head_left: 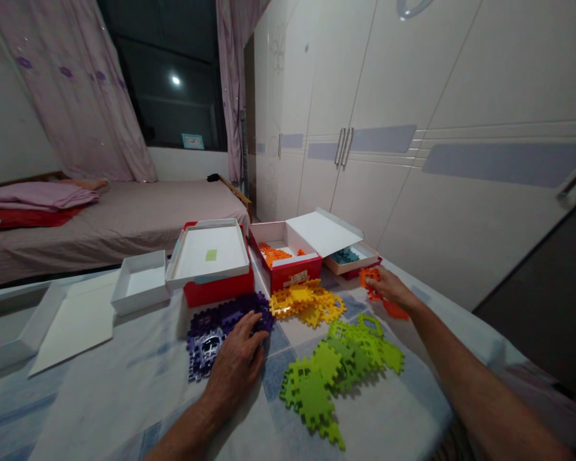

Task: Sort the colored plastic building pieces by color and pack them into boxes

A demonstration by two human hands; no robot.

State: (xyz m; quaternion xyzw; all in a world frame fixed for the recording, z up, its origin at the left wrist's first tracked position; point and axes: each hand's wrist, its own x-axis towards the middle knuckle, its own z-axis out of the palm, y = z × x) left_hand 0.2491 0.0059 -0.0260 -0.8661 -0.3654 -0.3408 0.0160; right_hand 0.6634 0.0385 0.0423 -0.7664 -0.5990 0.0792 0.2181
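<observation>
My left hand [240,352] lies on a spread of dark purple interlocking puzzle pieces [210,344], its fingers stretched out over their right side. Farther right, my right hand [390,287] has its fingers closed on an orange interlocking puzzle piece [368,282]. More orange pieces [395,310] lie on the cloth under that hand. Yellow pieces [312,304] form a heap between the hands, in front of a red box. Nearer to me spreads a large pile of green pieces [317,384].
An open red box [295,272] holds orange pieces. Beside it, a shallow box [358,262] contains teal pieces. A white lid [206,253] rests on another red box. White trays [141,282] and a flat board [79,320] stand left. Behind are a bed [173,205] and wardrobe [326,96].
</observation>
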